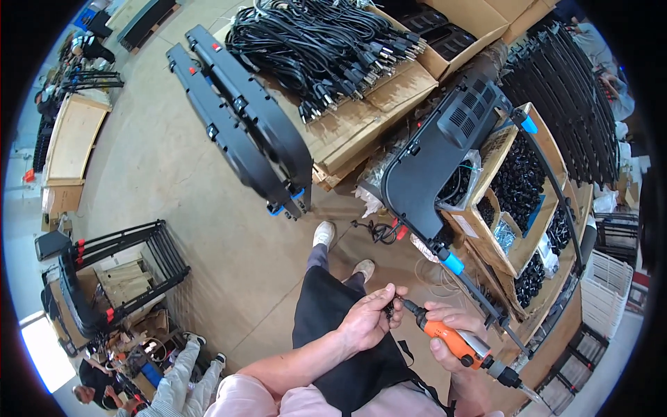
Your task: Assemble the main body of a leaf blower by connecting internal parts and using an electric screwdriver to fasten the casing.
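Note:
My right hand [455, 321] is wrapped round an orange power screwdriver [450, 340], with its dark tip pointing left toward my other hand. A cable or hose trails from the tool's back end. Close to the tip, my left hand [367, 321] is closed, thumb and finger pinched together. Small dark pieces [390, 309] show among its fingers; they look like screws, but are too small to be sure. Beyond the tool stands a black plastic panel on a frame [424, 177], with bright blue fittings [452, 262] along its tubes. Neither hand touches it.
At right, a wooden bin [492, 240] holds many small black parts. A cardboard-topped stack [389, 94] carries a heap of black cables [313, 52]. Two black panels [243, 118] stand left of it. Black frames [128, 271] are stacked at left; another person [184, 379] is near them.

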`<state>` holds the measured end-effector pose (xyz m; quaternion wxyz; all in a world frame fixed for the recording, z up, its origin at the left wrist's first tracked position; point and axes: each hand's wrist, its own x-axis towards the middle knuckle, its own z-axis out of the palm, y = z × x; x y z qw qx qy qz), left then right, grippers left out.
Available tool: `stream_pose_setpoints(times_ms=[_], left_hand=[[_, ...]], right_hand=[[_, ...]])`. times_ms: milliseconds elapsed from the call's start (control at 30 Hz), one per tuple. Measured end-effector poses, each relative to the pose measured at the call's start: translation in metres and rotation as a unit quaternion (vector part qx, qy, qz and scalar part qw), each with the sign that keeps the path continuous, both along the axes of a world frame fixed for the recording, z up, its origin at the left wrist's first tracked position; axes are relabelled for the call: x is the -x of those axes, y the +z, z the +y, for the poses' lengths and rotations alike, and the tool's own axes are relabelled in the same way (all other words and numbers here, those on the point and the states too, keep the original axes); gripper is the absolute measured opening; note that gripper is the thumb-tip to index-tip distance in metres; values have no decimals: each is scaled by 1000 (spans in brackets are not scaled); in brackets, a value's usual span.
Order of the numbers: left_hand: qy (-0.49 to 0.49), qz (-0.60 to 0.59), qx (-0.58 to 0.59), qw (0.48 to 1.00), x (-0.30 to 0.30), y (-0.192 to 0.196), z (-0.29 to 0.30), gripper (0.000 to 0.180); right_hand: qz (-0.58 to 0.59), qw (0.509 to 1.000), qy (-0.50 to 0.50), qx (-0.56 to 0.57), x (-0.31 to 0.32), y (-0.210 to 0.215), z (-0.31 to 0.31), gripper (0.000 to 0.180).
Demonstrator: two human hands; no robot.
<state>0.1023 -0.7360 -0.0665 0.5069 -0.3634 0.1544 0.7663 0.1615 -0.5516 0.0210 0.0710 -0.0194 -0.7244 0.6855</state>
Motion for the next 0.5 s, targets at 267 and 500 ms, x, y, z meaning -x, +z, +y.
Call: stream_pose_setpoints(times_ms=[267, 500], left_hand=[[-59, -44, -49, 996, 61, -8, 3, 33], [-61, -56, -79, 993, 89, -3, 9, 35]], right_hand=[[-25, 999, -46, -4, 50, 8, -8, 41], [-44, 995, -79, -34, 75, 19, -15, 40]])
